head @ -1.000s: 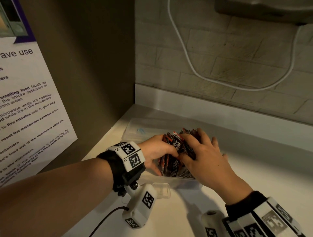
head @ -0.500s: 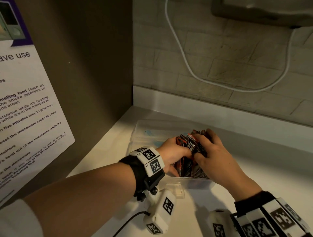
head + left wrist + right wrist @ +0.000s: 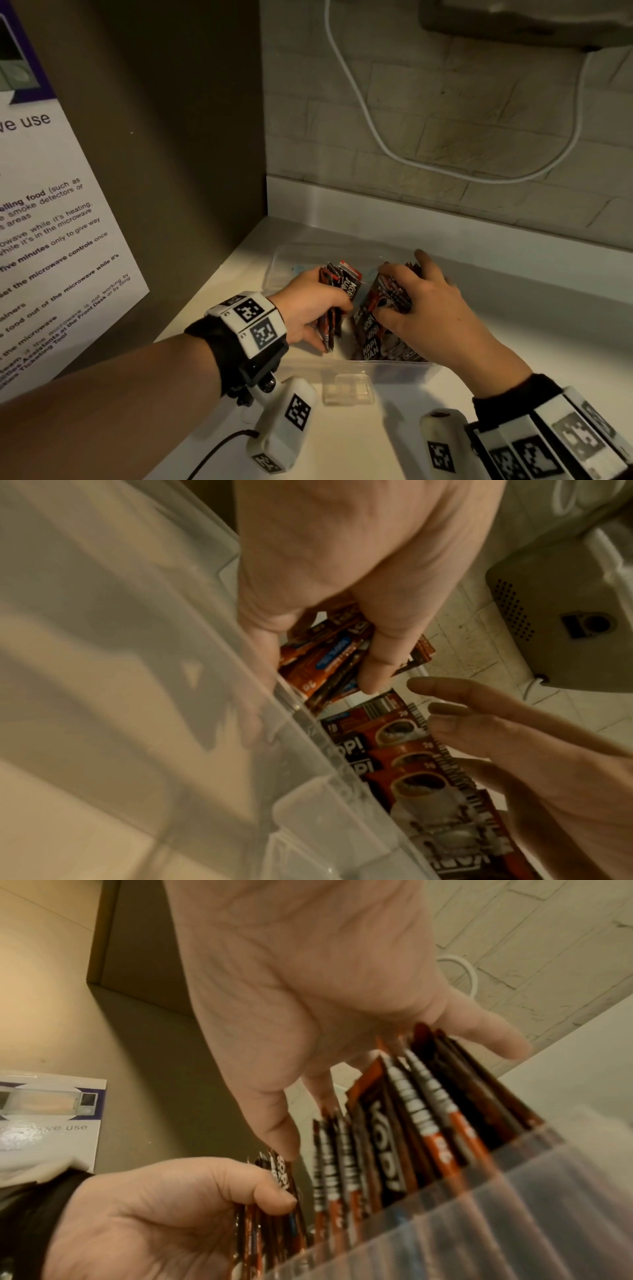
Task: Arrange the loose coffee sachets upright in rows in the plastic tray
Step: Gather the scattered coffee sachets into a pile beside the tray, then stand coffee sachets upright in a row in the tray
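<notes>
Clear plastic tray (image 3: pixel 394 371) on desk (image 3: pixel 359 442): a sachet bundle (image 3: pixel 334 301) is gripped by the left hand (image 3: pixel 308 308); standing sachets (image 3: pixel 383 329) are steadied by the right hand's (image 3: pixel 431 308) spread fingers. If released early, rows could topple.

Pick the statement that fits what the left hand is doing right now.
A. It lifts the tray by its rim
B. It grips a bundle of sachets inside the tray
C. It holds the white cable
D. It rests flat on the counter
B: the left hand has its thumb and fingers curled round a bundle of sachets standing on edge inside the clear plastic tray.
</notes>
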